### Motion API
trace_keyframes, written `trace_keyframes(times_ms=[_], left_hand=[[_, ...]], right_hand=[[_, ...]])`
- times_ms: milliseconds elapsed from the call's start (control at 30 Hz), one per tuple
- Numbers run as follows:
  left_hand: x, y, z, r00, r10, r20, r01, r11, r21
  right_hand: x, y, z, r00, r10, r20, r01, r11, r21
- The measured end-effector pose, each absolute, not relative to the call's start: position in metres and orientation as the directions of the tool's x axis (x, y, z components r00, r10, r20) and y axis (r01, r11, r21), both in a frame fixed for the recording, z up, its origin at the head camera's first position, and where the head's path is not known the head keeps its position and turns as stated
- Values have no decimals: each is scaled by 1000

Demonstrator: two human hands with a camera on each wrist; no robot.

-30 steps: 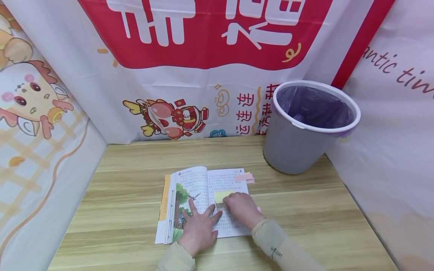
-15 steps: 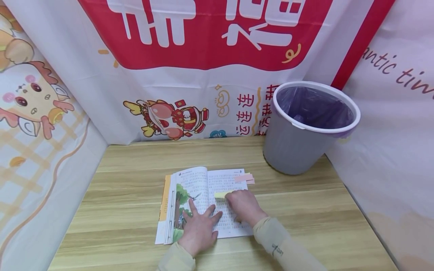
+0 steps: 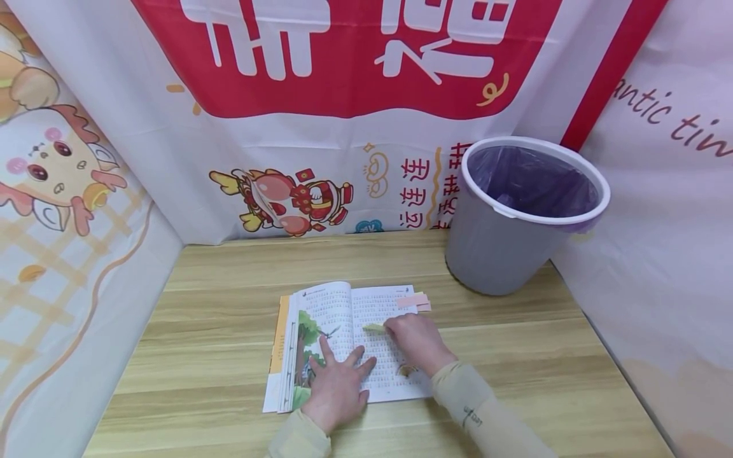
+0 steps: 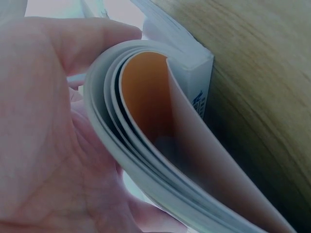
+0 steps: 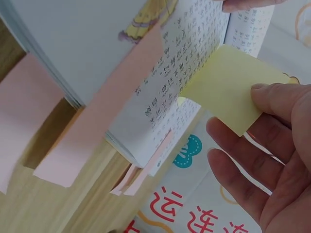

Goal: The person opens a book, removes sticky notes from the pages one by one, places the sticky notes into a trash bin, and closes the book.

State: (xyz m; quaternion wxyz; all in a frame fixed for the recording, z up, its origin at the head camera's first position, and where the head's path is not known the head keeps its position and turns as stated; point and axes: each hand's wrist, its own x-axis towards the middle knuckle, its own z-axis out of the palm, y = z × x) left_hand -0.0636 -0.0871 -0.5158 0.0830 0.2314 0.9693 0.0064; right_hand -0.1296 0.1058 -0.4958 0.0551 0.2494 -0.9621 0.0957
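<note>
An open book [image 3: 323, 304] lies on the wooden table, its left-hand pages bulging and curling under in the left wrist view. My left hand [image 3: 336, 389] rests on it with fingers spread, holding down the pages around the middle. With thumb and fingers, my right hand [image 3: 417, 338] pinches a yellow sticky note [image 5: 228, 90] over the right page. The note stands up from the page; its far edge still meets the paper in the right wrist view. Pink sticky strips [image 5: 109, 107] jut from the page edge, and more pink strips [image 3: 415, 301] show at the upper right corner.
A grey bin [image 3: 498, 238] with a dark purple liner stands at the back right of the table [image 3: 212, 318]. Printed cloth [image 3: 338, 137] hangs behind and along both sides. The book's orange cover [image 3: 279, 334] shows at its left edge.
My right hand has lifted slightly and moved up and right, tilting the yellow sticky note up from the page. A small picture low on the right page is now uncovered. My left hand stays put.
</note>
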Motion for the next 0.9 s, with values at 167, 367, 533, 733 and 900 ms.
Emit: trace_keyframes(times_ms=[167, 367, 533, 733, 900], left_hand=[[-63, -87, -516, -879, 450, -157, 447, 893, 55], [-62, -87, -514, -882, 446, -151, 442, 895, 64], [-62, -87, -513, -883, 442, -154, 436, 897, 72], [-61, -87, -513, -883, 439, -165, 431, 898, 81], [-61, -87, -514, -883, 441, -162, 433, 898, 83]], right_hand=[[-131, 107, -492, -884, -445, 142, -465, 870, -164], [-131, 109, -488, -892, -415, 181, -446, 876, -185], [-133, 112, -485, -877, -395, 273, -452, 872, -189], [-135, 118, -477, -879, -365, 305, -442, 865, -239], [-136, 123, -467, -885, -339, 321, -429, 861, -274]])
